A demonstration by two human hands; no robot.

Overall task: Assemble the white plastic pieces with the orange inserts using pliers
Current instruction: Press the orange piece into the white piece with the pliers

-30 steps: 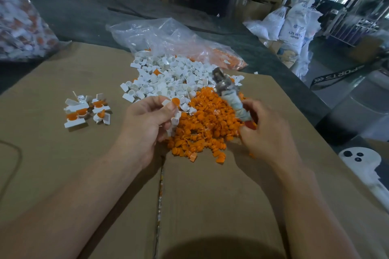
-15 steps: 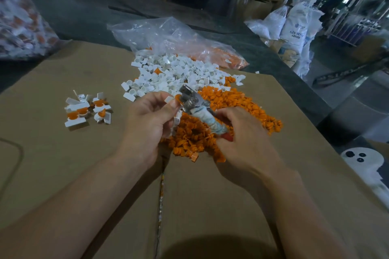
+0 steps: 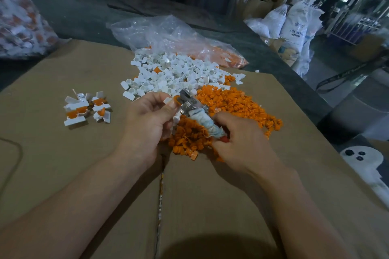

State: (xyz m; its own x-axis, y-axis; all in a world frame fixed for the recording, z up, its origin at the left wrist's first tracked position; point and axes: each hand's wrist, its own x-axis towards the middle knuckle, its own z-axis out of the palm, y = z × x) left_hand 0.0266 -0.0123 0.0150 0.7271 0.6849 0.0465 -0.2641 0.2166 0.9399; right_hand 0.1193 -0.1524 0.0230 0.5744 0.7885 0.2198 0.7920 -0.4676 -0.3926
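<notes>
White piece pinched by left hand, pliers in right hand

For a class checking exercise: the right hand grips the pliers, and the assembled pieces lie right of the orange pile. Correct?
Not quite. The head view shows the assembled pieces lying left of the orange pile; the right hand does grip the pliers.
</notes>
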